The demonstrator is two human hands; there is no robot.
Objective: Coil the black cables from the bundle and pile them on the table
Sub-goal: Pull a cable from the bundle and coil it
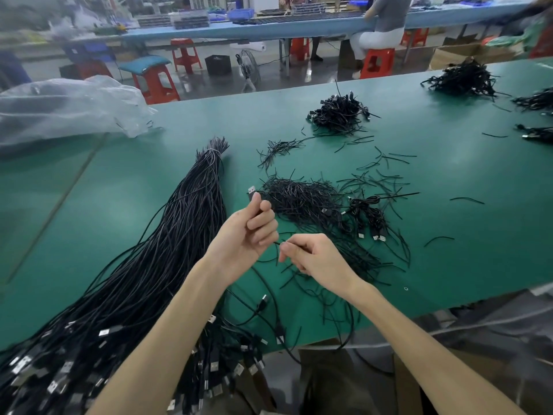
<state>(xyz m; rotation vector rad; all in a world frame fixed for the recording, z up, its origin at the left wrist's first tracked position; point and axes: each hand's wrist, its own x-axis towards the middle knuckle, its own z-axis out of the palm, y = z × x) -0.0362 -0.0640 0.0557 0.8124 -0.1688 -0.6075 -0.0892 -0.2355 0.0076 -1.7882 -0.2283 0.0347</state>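
A long bundle of black cables point(167, 250) lies on the green table point(449, 205), tied near its far end, with metal plugs hanging over the near edge. My left hand point(251, 232) is raised above the table and grips one black cable, whose plug point(251, 191) sticks up past the thumb. My right hand point(311, 256) pinches the same cable just to the right of the left hand. A few coiled cables point(369, 214) lie beyond my right hand, and a larger pile of coiled cables point(341, 113) sits farther back.
Loose black twist ties point(302, 197) are scattered across the middle of the table. A clear plastic bag point(65, 109) lies at the far left. More black piles point(462, 79) sit at the far right. Red stools and a person seated at another bench are behind.
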